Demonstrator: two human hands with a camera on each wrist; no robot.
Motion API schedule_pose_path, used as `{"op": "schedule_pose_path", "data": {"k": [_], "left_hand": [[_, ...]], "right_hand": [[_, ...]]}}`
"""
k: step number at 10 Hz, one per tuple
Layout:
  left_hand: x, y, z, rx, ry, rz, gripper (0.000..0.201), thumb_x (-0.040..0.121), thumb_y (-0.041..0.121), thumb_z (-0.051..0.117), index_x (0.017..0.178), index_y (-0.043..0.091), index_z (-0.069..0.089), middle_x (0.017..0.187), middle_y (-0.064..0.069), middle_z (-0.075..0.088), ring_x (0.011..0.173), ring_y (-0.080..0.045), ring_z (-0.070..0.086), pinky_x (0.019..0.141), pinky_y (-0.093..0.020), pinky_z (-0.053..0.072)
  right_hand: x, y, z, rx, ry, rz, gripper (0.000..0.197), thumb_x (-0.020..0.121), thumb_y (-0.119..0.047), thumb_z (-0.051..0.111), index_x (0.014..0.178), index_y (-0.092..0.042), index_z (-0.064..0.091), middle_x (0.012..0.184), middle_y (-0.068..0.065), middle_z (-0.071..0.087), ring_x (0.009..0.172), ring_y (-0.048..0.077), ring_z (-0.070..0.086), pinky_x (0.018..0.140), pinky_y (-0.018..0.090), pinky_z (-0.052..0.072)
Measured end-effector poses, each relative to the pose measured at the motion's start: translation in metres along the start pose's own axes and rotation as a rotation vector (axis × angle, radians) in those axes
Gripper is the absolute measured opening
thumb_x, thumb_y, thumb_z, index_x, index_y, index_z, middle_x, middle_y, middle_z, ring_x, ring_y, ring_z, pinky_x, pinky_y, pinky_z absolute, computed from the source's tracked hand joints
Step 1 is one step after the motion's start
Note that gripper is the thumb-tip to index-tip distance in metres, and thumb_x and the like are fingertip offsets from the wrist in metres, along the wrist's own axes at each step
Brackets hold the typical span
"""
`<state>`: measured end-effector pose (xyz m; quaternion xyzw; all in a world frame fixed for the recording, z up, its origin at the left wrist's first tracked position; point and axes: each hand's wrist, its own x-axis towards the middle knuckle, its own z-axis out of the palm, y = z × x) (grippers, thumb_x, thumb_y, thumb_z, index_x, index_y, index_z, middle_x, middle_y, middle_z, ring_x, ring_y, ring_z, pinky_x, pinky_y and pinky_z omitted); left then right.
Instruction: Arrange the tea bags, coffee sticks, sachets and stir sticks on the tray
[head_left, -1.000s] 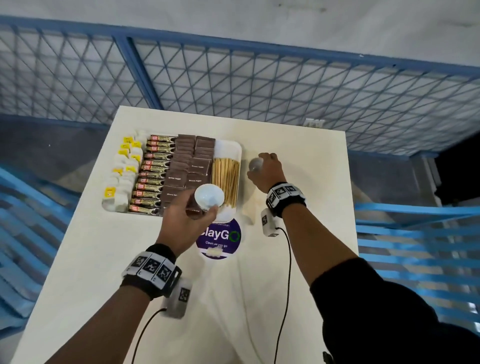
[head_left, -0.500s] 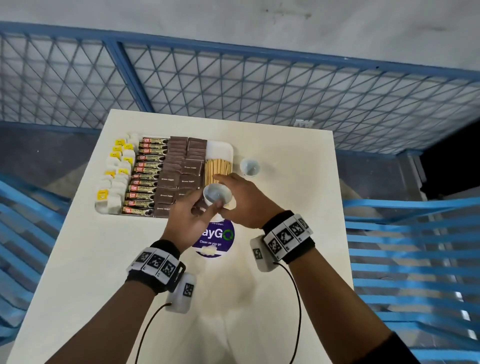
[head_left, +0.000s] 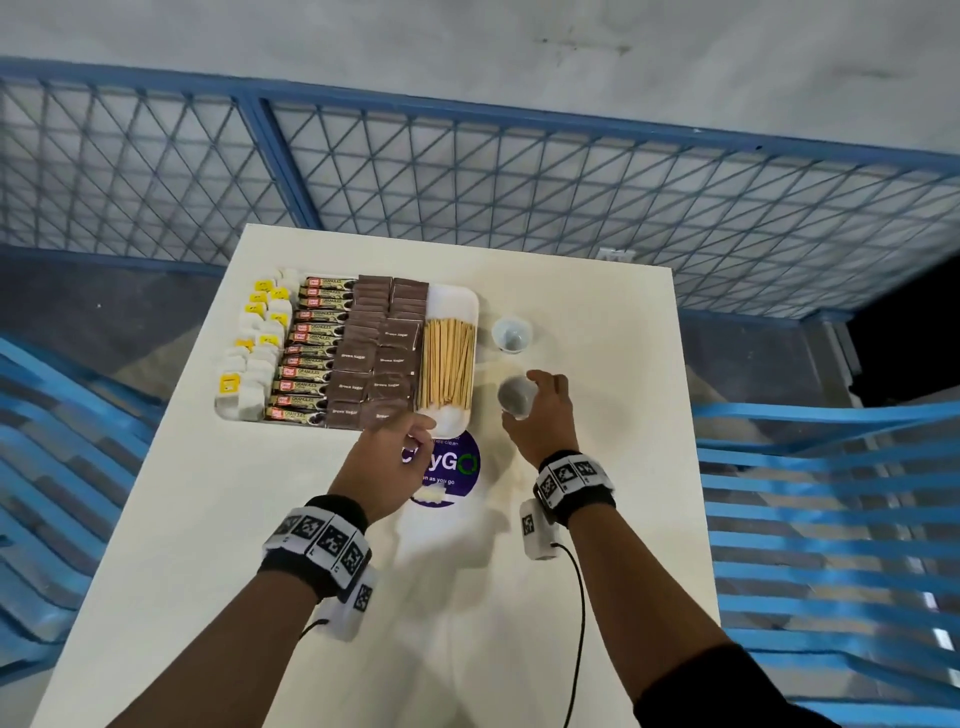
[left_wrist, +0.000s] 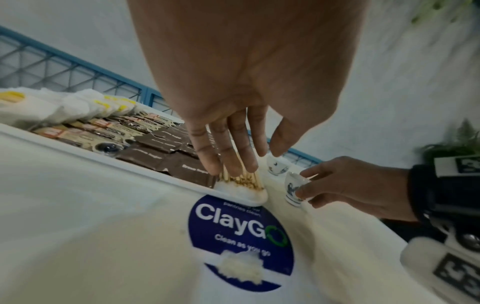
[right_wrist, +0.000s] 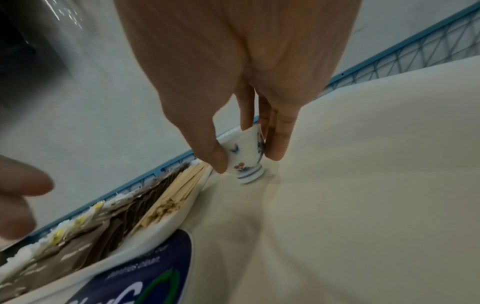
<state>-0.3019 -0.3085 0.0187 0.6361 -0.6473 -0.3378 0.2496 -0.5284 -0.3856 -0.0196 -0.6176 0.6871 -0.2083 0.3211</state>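
Note:
A white tray (head_left: 458, 297) holds rows of tea bags (head_left: 254, 353), coffee sticks (head_left: 311, 354), brown sachets (head_left: 384, 344) and wooden stir sticks (head_left: 447, 364). My left hand (head_left: 410, 428) is at the tray's near right end. Its straight fingers (left_wrist: 228, 148) reach over the near ends of the stir sticks (left_wrist: 241, 179) and hold nothing. My right hand (head_left: 535, 410) pinches a small painted cup (head_left: 514, 397) right of the tray, thumb against fingers (right_wrist: 276, 144). The cup (right_wrist: 244, 156) is slightly tilted with its foot at the tabletop. Whether it touches is unclear.
A second small cup (head_left: 511, 335) stands beyond the held one, beside the tray. A round purple sticker (head_left: 452, 467) lies on the cream table (head_left: 597, 571) near the tray. A blue mesh fence (head_left: 467, 182) runs behind, and blue slatted seats (head_left: 831, 519) flank both sides.
The cup passed from my left hand to my right, which carried it to the right of the tray. My left hand, now empty, moved to the tray's near end.

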Motion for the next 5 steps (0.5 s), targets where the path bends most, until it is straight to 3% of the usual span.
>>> {"op": "schedule_pose_path", "data": {"k": [1, 3, 4, 5], "left_hand": [[-0.005, -0.013, -0.003, 0.04, -0.045, -0.045, 0.02, 0.094, 0.012, 0.065, 0.114, 0.015, 0.068, 0.096, 0.009, 0.065, 0.09, -0.013, 0.07, 0.075, -0.018, 0.052], [-0.014, -0.024, -0.006, 0.07, -0.075, -0.058, 0.011, 0.097, 0.017, 0.06, 0.104, 0.02, 0.068, 0.095, 0.006, 0.072, 0.085, -0.01, 0.068, 0.077, -0.031, 0.057], [-0.017, -0.024, -0.007, 0.075, -0.058, -0.047, 0.011, 0.096, 0.015, 0.062, 0.102, 0.02, 0.07, 0.093, 0.007, 0.073, 0.082, -0.009, 0.067, 0.077, -0.03, 0.055], [-0.022, -0.029, -0.008, 0.075, -0.047, -0.077, 0.014, 0.095, 0.012, 0.063, 0.103, 0.018, 0.073, 0.093, 0.006, 0.074, 0.079, -0.013, 0.067, 0.078, -0.03, 0.054]], "right_hand": [[0.008, -0.004, 0.005, -0.024, -0.014, -0.02, 0.068, 0.078, -0.007, 0.077, 0.138, -0.006, 0.045, 0.135, 0.012, 0.041, 0.119, 0.03, 0.052, 0.093, 0.021, 0.038], [0.017, -0.015, 0.0, -0.061, -0.119, -0.001, 0.084, 0.075, -0.008, 0.081, 0.145, -0.006, 0.034, 0.139, 0.014, 0.036, 0.123, 0.032, 0.049, 0.102, 0.031, 0.043], [0.013, -0.012, -0.005, -0.091, -0.144, 0.042, 0.1, 0.073, -0.013, 0.084, 0.151, -0.005, 0.023, 0.142, 0.016, 0.034, 0.127, 0.033, 0.041, 0.107, 0.04, 0.041], [-0.006, -0.005, -0.01, -0.107, -0.02, 0.117, 0.088, 0.075, -0.007, 0.075, 0.149, -0.004, 0.028, 0.139, 0.017, 0.038, 0.125, 0.036, 0.041, 0.102, 0.043, 0.04]]}}
